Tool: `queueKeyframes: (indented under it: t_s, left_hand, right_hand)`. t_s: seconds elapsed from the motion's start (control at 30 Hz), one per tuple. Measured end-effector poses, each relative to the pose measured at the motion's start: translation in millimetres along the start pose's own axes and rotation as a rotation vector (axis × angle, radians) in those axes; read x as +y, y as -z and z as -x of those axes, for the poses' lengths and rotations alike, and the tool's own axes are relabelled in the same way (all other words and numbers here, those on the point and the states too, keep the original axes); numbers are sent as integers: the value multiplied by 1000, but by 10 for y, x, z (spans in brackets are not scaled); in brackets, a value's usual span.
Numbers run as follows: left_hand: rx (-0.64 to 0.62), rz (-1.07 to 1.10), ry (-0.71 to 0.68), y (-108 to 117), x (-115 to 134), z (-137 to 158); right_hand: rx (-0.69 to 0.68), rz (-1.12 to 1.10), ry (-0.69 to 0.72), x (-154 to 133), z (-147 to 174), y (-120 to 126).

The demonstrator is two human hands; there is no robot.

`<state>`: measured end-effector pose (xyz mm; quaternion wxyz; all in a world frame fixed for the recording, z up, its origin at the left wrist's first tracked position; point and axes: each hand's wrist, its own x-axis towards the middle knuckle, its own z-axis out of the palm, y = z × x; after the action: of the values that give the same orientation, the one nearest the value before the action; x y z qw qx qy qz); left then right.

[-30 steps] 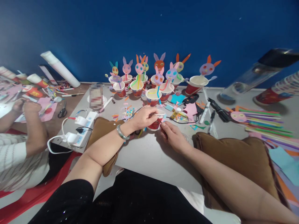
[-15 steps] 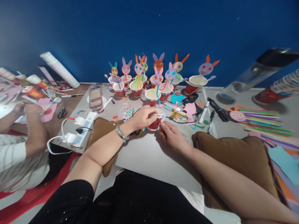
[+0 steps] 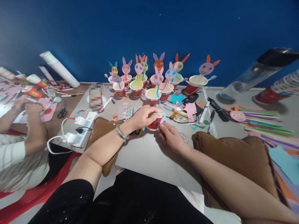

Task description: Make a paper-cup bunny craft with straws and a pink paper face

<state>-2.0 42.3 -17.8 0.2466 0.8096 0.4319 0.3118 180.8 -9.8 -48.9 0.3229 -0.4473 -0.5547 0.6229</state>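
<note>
My left hand (image 3: 145, 118), with a bangle at the wrist, is wrapped round a red paper cup (image 3: 153, 125) with a white rim. The cup stands on or just above the grey table. Close against the cup's right side, my right hand (image 3: 168, 134) has its thumb and fingers pinched together; anything between them is too small to make out. Just behind are several finished paper cups with rabbit-like paper heads on coloured stems, the nearest being a cup with a purple face (image 3: 153, 97). Paper scraps (image 3: 129, 112) lie left of the cup.
A brown cushion (image 3: 231, 158) lies under my right forearm, another (image 3: 100, 130) under my left. A power strip (image 3: 86, 130) is at left, near a co-worker's hands (image 3: 32, 109). At right are a marker (image 3: 204, 112), coloured sticks (image 3: 268, 123) and stacked cups (image 3: 275, 90).
My right hand has shifted very slightly beside the cup, and its fingers remain pinched. The left hand keeps its hold in the same place.
</note>
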Motion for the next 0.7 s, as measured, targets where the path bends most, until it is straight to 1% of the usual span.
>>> queueKeyframes:
  t_s: [0.13, 0.57, 0.7]
  left_hand:
    - [-5, 8, -22, -9, 3, 4]
    - [5, -11, -25, -12, -19, 4]
    - [-5, -43, -48, -20, -22, 8]
  right_hand:
    - [34, 27, 26, 8, -18, 22]
    - [36, 12, 24, -22, -9, 34]
    - [35, 24, 24, -25, -15, 40]
